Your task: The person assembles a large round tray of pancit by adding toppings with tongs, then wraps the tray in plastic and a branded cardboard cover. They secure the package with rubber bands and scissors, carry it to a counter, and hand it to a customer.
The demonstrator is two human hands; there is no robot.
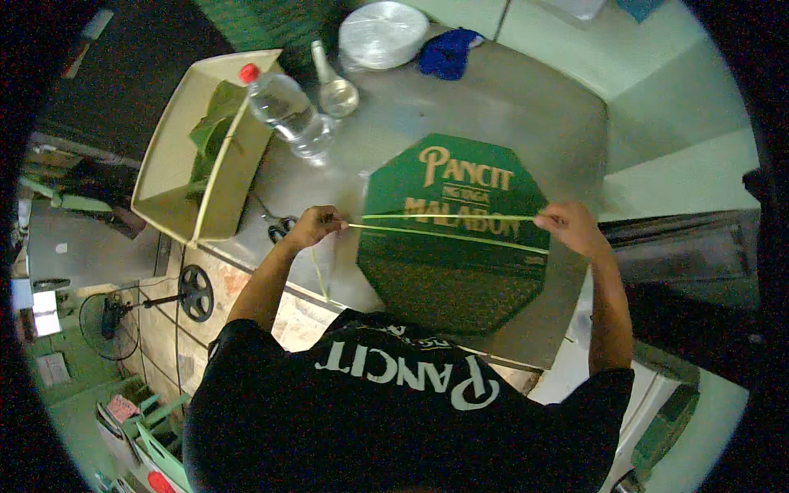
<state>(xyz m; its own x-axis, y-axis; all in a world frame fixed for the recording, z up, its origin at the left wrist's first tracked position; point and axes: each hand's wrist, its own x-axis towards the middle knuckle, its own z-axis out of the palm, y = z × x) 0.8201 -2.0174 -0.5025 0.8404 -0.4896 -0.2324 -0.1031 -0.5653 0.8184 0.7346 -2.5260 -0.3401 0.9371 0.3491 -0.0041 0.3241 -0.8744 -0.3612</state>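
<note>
A green octagonal box (456, 283) with pale lettering lies flat on a metal table. Two strands of a thin yellow-green string (448, 217) stretch across its top from side to side. My left hand (319, 226), closed in a pinch, grips the string just off the box's left edge; a loose tail hangs below it. At the box's right edge my right hand (569, 226) pinches the string too, its fingers closed. Beside my left wrist lies a pair of scissors (280, 228) with dark handles, partly covered by the hand.
Left on the metal table (485, 90) stands a cream bin (168, 156) holding green leaves (215, 131). Near it are a clear bottle (288, 113) with a red cap and a long-necked bottle (335, 92). Farther back lie clear plastic-wrapped rounds (382, 34) and a blue cloth (448, 54).
</note>
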